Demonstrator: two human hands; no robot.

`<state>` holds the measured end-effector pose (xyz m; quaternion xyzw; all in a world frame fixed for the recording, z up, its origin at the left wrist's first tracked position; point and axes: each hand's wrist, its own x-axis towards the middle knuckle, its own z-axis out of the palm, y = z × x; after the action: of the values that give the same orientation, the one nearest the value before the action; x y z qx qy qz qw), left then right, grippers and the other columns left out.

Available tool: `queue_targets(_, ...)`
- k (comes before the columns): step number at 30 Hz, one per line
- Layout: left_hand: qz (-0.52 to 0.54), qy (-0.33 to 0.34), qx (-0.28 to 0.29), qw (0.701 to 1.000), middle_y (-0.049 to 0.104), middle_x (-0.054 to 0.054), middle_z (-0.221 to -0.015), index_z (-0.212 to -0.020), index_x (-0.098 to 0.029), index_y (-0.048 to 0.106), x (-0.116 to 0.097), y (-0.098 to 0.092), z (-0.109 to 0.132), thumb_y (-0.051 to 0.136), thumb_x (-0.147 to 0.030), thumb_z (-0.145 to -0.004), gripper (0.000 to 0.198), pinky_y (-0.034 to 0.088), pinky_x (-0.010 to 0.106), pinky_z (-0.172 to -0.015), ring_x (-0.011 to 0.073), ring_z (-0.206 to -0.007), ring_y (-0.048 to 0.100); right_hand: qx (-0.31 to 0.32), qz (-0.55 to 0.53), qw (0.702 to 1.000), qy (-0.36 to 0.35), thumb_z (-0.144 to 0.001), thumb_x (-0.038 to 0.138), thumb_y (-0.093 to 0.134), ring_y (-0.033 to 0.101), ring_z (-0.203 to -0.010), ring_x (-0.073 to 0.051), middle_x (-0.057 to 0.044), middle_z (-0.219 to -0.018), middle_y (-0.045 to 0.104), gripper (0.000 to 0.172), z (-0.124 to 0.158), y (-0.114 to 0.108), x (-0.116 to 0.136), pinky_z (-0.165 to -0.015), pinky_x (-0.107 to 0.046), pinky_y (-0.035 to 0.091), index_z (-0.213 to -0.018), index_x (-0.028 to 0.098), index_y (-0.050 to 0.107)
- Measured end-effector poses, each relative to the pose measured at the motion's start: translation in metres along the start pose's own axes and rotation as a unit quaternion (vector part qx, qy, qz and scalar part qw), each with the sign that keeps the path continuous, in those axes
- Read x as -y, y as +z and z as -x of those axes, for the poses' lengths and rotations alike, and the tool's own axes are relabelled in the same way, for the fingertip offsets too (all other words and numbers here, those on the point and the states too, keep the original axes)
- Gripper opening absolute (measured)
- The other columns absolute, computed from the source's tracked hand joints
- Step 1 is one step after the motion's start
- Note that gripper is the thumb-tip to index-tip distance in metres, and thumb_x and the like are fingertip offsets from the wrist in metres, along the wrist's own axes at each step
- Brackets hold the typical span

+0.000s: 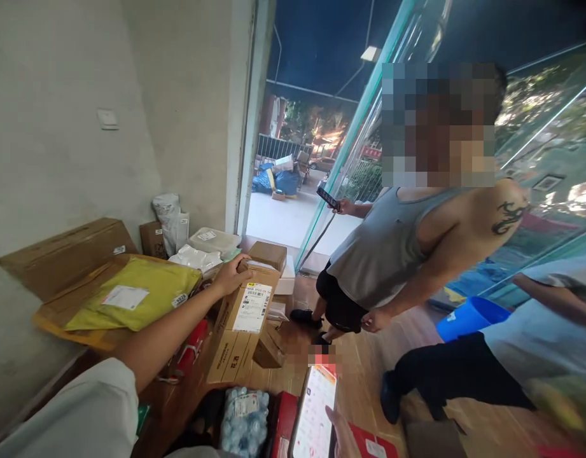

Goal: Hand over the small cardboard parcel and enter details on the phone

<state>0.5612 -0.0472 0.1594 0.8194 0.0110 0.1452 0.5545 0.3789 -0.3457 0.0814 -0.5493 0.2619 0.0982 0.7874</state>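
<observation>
Yellow mailer (130, 294) lies flat on cartons by wall. My left hand (231, 275) rests, fingers curled, atop labelled cardboard box (247, 312) in parcel stack. My right hand (343, 436) grips phone (314, 413), low centre. Person in grey vest (392, 248) stands beyond, own phone raised.

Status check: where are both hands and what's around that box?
Left hand resting on top of cardboard box, grip loose. Right hand holding lit phone. Yellow mailer left of box; standing person close beyond it.
</observation>
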Motion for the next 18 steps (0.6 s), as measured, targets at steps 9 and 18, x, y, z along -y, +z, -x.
queue_targets(9, 0.044, -0.008, 0.032, 0.998, 0.06, 0.0, -0.081, -0.099, -0.02, 0.055, -0.015, -0.002, 0.022, 0.051, -0.049, -0.064, 0.045, 0.042, 0.03, -0.069, 0.0203, -0.076, 0.056, 0.072, -0.103, 0.992, -0.023, -0.055, 0.04, 0.078, 0.068, -0.08, -0.028, -0.006, -0.091, 0.073, 0.068, 0.026, 0.025, 0.016, -0.065, -0.037, 0.054, -0.116, 0.021, 0.055)
queue_targets(18, 0.076, -0.021, 0.027, 0.997, 0.058, -0.002, -0.076, -0.093, -0.02, 0.055, -0.031, 0.004, 0.025, 0.056, -0.05, -0.057, 0.047, 0.041, 0.029, -0.066, 0.0187, -0.072, 0.053, 0.118, -0.155, 0.979, -0.06, -0.054, 0.035, 0.077, 0.067, -0.074, -0.024, -0.004, -0.084, 0.073, 0.063, 0.046, 0.046, 0.033, -0.066, -0.033, 0.051, -0.111, 0.018, 0.056)
